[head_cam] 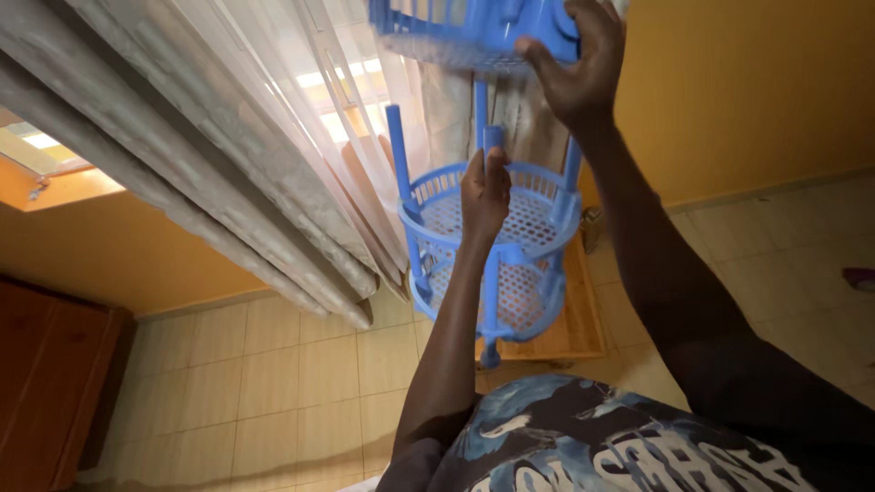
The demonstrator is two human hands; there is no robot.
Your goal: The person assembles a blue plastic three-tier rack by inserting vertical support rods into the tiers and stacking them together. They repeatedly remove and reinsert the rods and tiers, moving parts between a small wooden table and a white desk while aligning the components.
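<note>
- Nearest me, my patterned shirt (pixel 583 437) fills the bottom edge, both arms reaching away over the tiled floor (pixel 292 364).
- My left hand (pixel 485 193) has its fingers (pixel 497 169) wrapped around a blue upright post (pixel 493 138) of the blue basket rack (pixel 492 246), seemingly to steady it.
- Farther and higher, my right hand (pixel 581 64) pinches the rim of a separate blue basket tier (pixel 474 32), held above the posts as if to line it up.
- Sheer curtains (pixel 273 137) hang on the left; a yellow wall (pixel 747 91) stands behind.
</note>
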